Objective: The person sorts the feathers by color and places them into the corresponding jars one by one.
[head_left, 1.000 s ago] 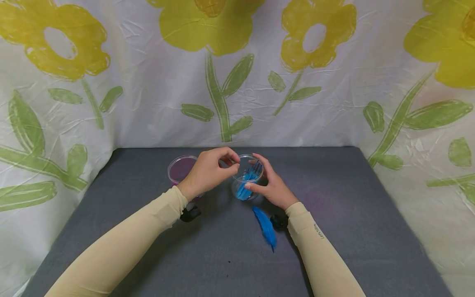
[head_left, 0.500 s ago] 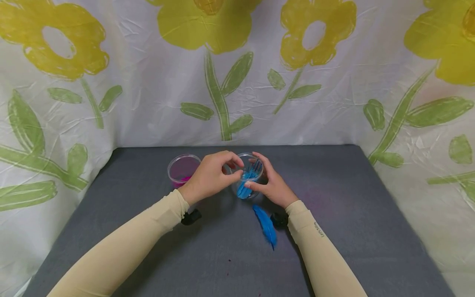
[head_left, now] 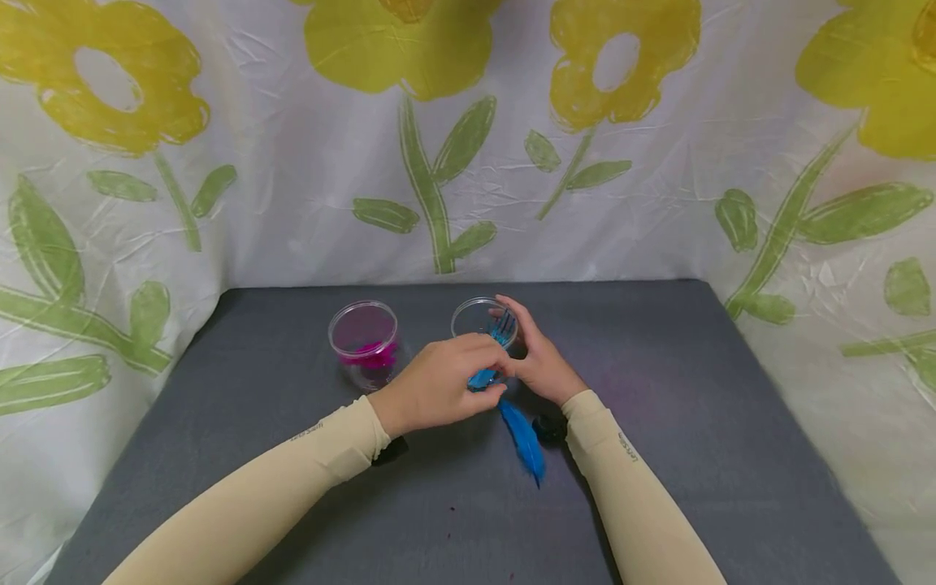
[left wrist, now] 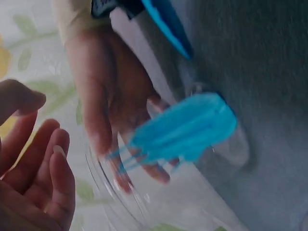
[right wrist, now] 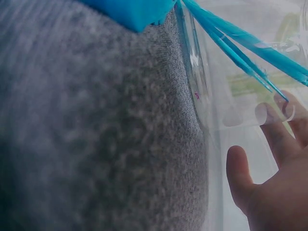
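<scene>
My right hand (head_left: 547, 367) grips a clear plastic cup (head_left: 468, 318) from its right side, fingers behind and thumb in front. Inside the cup lies a bunch of blue feathers (left wrist: 187, 127), their quill ends pointing up toward the rim. My left hand (head_left: 448, 382) is in front of the cup, fingers loosely bent and nothing between them in the left wrist view. It partly hides the cup in the head view. A single blue feather (head_left: 523, 443) lies on the table just below and right of the left fingertips.
A second clear cup (head_left: 360, 318) holding magenta feathers (head_left: 374, 355) stands to the left, behind my left wrist. Dark grey cloth (head_left: 409, 512) covers the table. A white curtain (head_left: 292, 203) with painted yellow flowers hangs at the back and sides.
My left hand has come down from the cup's rim toward the front right, near the loose feather. The right hand stays on the cup. More of the magenta-feather cup shows.
</scene>
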